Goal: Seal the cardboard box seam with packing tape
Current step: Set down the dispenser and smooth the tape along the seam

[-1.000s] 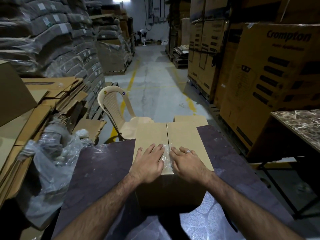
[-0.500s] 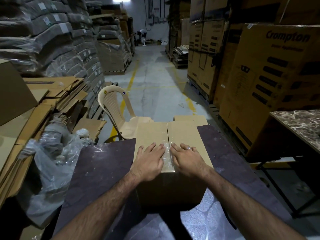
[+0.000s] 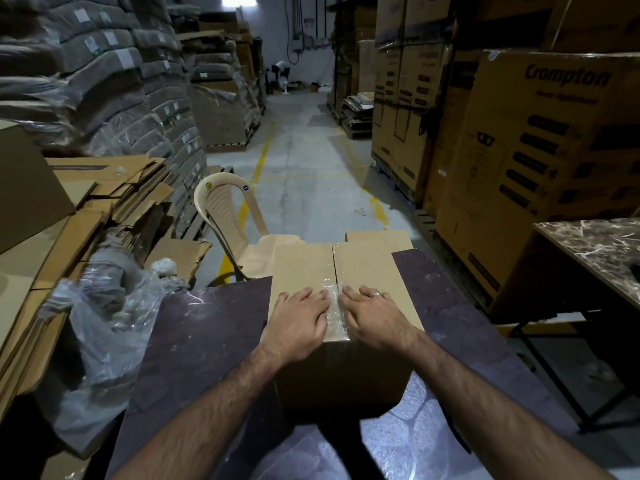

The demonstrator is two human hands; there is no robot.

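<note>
Both hands slid slightly back toward the near edge since earlier. Desk (image 3: 207, 341) carried the cardboard box (image 3: 367, 271). Left hand (image 3: 298, 323) and right hand (image 3: 375, 318) lay flat, fingers spread, gripping nothing, flanking clear tape (image 3: 334, 306) over the seam.

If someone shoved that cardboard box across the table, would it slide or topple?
The cardboard box probably slides: it sits flat on a smooth dark table. It looks squat, so tipping seems unlikely. Its weight can't be judged.
</note>
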